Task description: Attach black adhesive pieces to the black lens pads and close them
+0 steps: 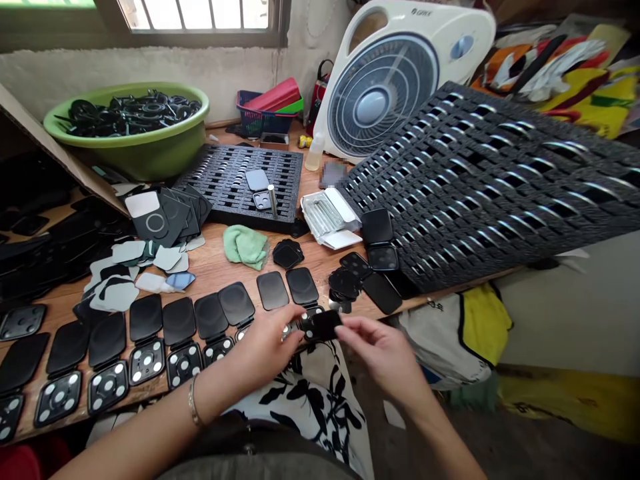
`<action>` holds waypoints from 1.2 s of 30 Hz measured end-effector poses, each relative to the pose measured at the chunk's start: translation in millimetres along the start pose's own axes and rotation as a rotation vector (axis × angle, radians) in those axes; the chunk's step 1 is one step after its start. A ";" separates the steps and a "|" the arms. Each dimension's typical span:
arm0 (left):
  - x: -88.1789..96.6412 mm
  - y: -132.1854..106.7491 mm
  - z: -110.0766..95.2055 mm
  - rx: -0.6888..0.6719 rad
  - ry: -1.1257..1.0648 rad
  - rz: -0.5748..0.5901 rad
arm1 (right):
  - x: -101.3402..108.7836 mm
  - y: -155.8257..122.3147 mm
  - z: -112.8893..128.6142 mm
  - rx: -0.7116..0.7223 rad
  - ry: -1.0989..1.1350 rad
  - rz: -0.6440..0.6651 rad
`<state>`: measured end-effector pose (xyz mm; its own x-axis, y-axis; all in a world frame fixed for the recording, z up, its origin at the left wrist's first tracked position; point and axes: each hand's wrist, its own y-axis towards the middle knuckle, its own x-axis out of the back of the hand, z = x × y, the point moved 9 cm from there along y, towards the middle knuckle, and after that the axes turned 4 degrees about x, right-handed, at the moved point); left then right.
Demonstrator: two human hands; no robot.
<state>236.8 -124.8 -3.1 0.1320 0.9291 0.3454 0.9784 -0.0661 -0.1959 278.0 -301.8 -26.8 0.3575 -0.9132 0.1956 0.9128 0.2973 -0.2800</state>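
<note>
My right hand is closed in a pinch on the right edge of a thin black square plate. The plate is over an open black hinged case with white round dots at the table's front edge. Around the case's left side, the thumb and forefinger of my left hand are curled; its other fingers are hidden. Left of my hands runs a row of similar open cases, with plain black lids folded back and white dots in the lower halves.
Behind are a green cloth, a stack of black plates and an opened white box. A slotted black foam tray lies farther back; a larger one leans at the right by a fan. A green basin holds black parts.
</note>
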 end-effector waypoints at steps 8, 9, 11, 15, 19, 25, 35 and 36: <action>-18.3 11.8 -3.1 -0.148 0.785 -0.028 | -3.7 9.3 -27.1 -0.107 0.186 -0.116; -20.7 12.6 -1.2 -0.141 0.789 -0.032 | -9.1 9.9 -27.1 -0.095 0.180 -0.109; -23.2 12.7 2.3 -0.128 0.780 -0.046 | -14.8 10.8 -28.0 -0.071 0.155 -0.112; -22.0 11.5 4.4 -0.116 0.744 -0.065 | -15.5 11.6 -29.5 -0.042 0.083 -0.101; -19.8 11.8 2.7 -0.114 0.713 -0.072 | -14.6 12.2 -23.4 -0.001 0.028 -0.088; -19.1 12.2 3.6 -0.115 0.699 -0.084 | -18.7 17.2 -21.7 -0.041 0.035 -0.042; -19.4 12.3 4.2 -0.130 0.713 -0.093 | -19.4 17.9 -18.4 -0.045 0.007 -0.037; -19.2 12.3 4.3 -0.128 0.712 -0.095 | -19.6 18.3 -18.5 -0.047 0.000 -0.036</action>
<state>245.6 -141.9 -16.0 0.0744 0.4735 0.8776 0.9959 -0.0799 -0.0413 284.1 -283.7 -53.2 0.3241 -0.9232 0.2066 0.9151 0.2506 -0.3161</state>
